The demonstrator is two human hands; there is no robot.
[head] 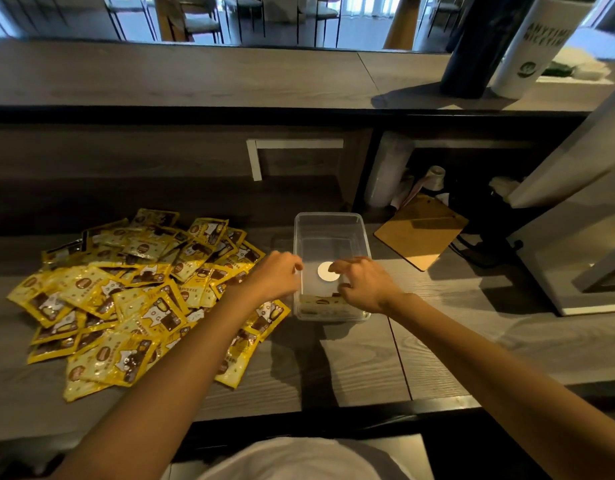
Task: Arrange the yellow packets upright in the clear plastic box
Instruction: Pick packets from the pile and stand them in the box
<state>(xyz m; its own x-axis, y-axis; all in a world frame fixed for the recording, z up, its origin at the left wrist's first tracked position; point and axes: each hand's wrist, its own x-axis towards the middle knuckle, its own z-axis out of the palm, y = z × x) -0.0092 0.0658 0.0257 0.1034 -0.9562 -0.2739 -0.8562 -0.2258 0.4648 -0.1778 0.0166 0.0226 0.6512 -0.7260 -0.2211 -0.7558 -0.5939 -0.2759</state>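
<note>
- clear plastic box (330, 233) near the table's (437, 341) front edge, long side running away from the body; round white sticker (325, 271) showing through it.
- one or two yellow packets (319, 302) already inside, propped against the near wall; exact count unclear through the plastic.
- large loose pile of yellow packets (126, 299) lying flat just left of the box, some touching its left wall.
- left hand (276, 277) curled at the box's left rim, seemingly steadying it; hard to tell whether gripping.
- right hand (363, 284) over the near end of the box, fingers half bent and slightly spread, apparently pinching nothing; contact with the propped packets hidden.
- risk: with so few packets inside, likely to flop flat once unsupported.
- risk: light box could slide or tip under a sideways push.
- wooden clipboard (420, 233) to the right, well clear.
</note>
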